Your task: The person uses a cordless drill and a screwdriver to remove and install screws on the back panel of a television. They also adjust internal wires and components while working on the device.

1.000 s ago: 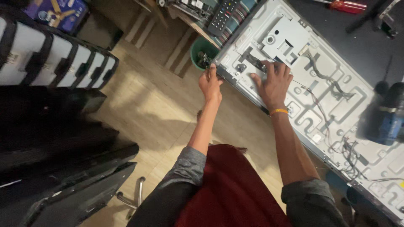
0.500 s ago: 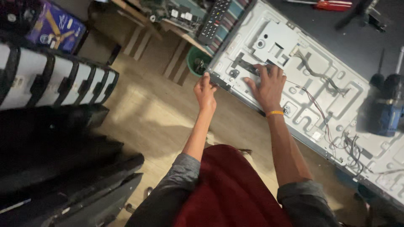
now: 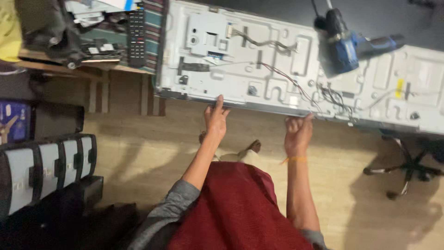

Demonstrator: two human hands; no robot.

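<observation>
Standing at the long edge of the surface (image 3: 370,18), the person had both hands on the near rim of a big pale metal panel (image 3: 277,51), the opened back of a flat screen, which lay flat across the dark top and overhung it toward the floor. The left hand (image 3: 215,118) was open, fingers stretched up against the panel's lower edge. The right hand (image 3: 298,133), with an orange band at the wrist, was curled closed around that same edge, further along. Thin red and black wires (image 3: 286,76) trailed across the panel's stamped face, and a blue cordless drill (image 3: 344,44) lay on it, above the right hand.

Beyond the panel's left end a black remote control (image 3: 136,32) sat on a cluttered wooden shelf (image 3: 83,65). The floor (image 3: 360,213) was light wood plank. A row of black-framed grey units (image 3: 46,169) stood at the left, and a chair's wheeled base (image 3: 407,171) showed under the panel's right end.
</observation>
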